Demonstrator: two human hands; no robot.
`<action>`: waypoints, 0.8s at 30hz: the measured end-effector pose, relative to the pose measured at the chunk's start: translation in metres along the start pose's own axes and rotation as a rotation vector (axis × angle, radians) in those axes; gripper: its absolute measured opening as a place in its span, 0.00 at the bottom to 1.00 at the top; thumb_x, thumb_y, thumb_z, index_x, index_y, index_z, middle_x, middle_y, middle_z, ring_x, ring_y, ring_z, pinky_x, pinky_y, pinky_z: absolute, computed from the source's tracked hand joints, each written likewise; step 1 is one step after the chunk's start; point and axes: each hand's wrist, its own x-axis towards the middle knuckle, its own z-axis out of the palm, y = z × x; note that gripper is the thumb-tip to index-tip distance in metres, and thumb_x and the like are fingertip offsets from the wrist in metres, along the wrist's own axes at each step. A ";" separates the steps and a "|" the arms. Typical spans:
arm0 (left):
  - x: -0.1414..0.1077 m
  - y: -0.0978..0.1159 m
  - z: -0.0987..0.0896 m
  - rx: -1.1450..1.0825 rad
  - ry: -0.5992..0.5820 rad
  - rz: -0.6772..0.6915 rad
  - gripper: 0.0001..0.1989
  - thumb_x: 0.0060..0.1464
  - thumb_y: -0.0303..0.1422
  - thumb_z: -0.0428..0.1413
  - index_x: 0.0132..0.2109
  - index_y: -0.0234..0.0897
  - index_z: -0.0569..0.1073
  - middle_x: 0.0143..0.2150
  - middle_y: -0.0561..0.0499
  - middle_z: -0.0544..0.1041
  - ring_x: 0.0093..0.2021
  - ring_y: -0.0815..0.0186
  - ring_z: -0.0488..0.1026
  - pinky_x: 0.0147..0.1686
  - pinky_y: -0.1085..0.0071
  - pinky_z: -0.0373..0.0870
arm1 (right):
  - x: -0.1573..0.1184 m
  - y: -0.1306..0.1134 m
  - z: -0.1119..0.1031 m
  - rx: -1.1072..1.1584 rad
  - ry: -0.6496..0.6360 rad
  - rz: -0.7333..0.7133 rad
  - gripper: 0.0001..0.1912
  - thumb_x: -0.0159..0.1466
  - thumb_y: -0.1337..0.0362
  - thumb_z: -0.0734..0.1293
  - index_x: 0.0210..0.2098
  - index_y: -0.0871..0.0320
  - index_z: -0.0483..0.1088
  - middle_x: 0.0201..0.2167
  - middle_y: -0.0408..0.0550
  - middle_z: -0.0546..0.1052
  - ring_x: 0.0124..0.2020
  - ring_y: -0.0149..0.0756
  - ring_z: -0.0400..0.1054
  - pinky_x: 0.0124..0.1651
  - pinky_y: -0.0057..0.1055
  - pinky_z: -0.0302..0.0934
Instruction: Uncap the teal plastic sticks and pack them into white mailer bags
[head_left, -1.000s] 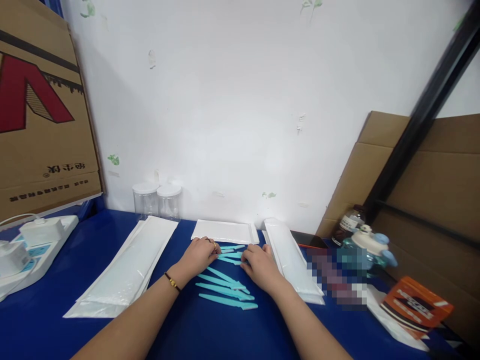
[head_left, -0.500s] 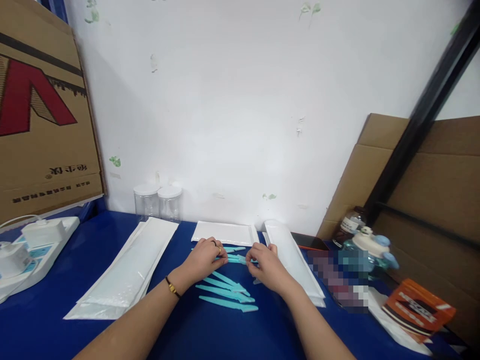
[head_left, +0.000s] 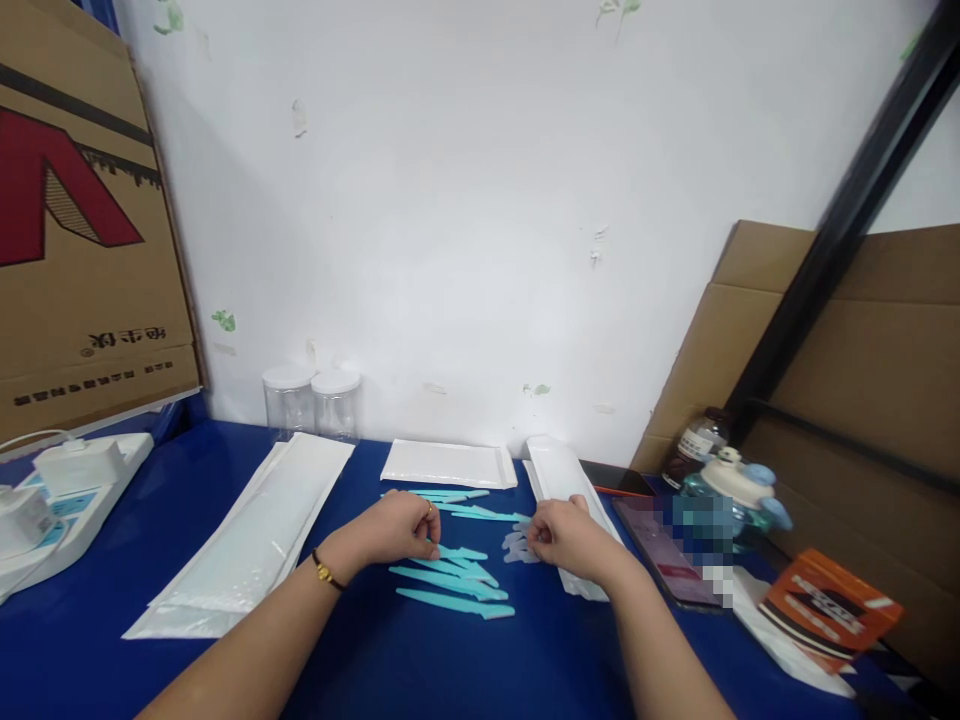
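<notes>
My left hand [head_left: 401,528] is closed in a pinch around a turquoise eyebrow razor [head_left: 466,553], whose end sticks out to the right of the fingers. Several more turquoise eyebrow razors [head_left: 450,602] lie fanned out just below that hand. Beyond it, another group of eyebrow razors [head_left: 487,514] rests in a row. My right hand [head_left: 566,535] has its fingers pinched together at the edge of a small heap of clear plastic caps [head_left: 517,546]. Whatever sits between those fingertips is hidden.
White padded mailers lie at left [head_left: 247,545], at the back [head_left: 446,464] and under my right forearm [head_left: 581,585]. Two lidded clear jars [head_left: 336,405] stand by the wall. A power strip [head_left: 90,510] is far left; a phone [head_left: 667,560], a jug [head_left: 727,505] and an orange pouch [head_left: 829,610] are right.
Both hands have moved apart from where they met over one razor, which now lies in the far row. My left hand has come down to a nearer razor, my right hand to the caps.
</notes>
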 end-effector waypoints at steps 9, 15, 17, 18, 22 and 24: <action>0.014 -0.016 0.009 0.202 0.297 0.013 0.13 0.51 0.36 0.52 0.44 0.42 0.72 0.40 0.50 0.71 0.43 0.62 0.68 0.42 0.70 0.61 | 0.031 -0.024 0.042 -0.075 0.278 -0.079 0.10 0.60 0.64 0.63 0.42 0.53 0.69 0.38 0.47 0.69 0.40 0.37 0.64 0.45 0.36 0.45; 0.018 -0.017 0.014 0.291 0.317 0.045 0.12 0.52 0.37 0.54 0.44 0.45 0.73 0.41 0.49 0.71 0.45 0.59 0.66 0.42 0.67 0.61 | 0.036 -0.026 0.047 -0.181 0.333 -0.094 0.10 0.63 0.69 0.58 0.31 0.57 0.69 0.33 0.46 0.69 0.38 0.36 0.63 0.43 0.36 0.44; 0.017 -0.012 0.011 0.298 0.334 0.057 0.10 0.54 0.38 0.52 0.41 0.43 0.75 0.40 0.49 0.71 0.44 0.60 0.65 0.42 0.67 0.60 | 0.033 -0.028 0.041 -0.136 0.359 -0.084 0.10 0.64 0.69 0.57 0.32 0.57 0.68 0.34 0.46 0.69 0.37 0.34 0.63 0.43 0.35 0.44; 0.016 -0.010 0.008 0.289 0.340 0.067 0.11 0.55 0.39 0.50 0.39 0.42 0.75 0.40 0.49 0.72 0.44 0.61 0.65 0.41 0.67 0.60 | 0.032 -0.029 0.037 -0.097 0.359 -0.082 0.10 0.64 0.68 0.57 0.32 0.57 0.68 0.34 0.45 0.69 0.36 0.33 0.63 0.43 0.35 0.44; 0.009 -0.001 -0.007 0.222 0.325 0.088 0.14 0.57 0.39 0.48 0.33 0.41 0.76 0.36 0.51 0.74 0.41 0.63 0.65 0.42 0.68 0.58 | 0.024 -0.026 0.020 0.050 0.290 -0.085 0.10 0.64 0.67 0.56 0.31 0.56 0.68 0.34 0.44 0.69 0.33 0.31 0.63 0.43 0.34 0.44; 0.004 -0.001 -0.014 0.164 0.316 0.061 0.14 0.55 0.39 0.48 0.31 0.41 0.77 0.34 0.51 0.74 0.41 0.63 0.66 0.42 0.68 0.58 | 0.017 -0.018 0.010 0.091 0.264 -0.050 0.11 0.63 0.66 0.56 0.31 0.56 0.69 0.34 0.44 0.70 0.33 0.32 0.63 0.43 0.35 0.45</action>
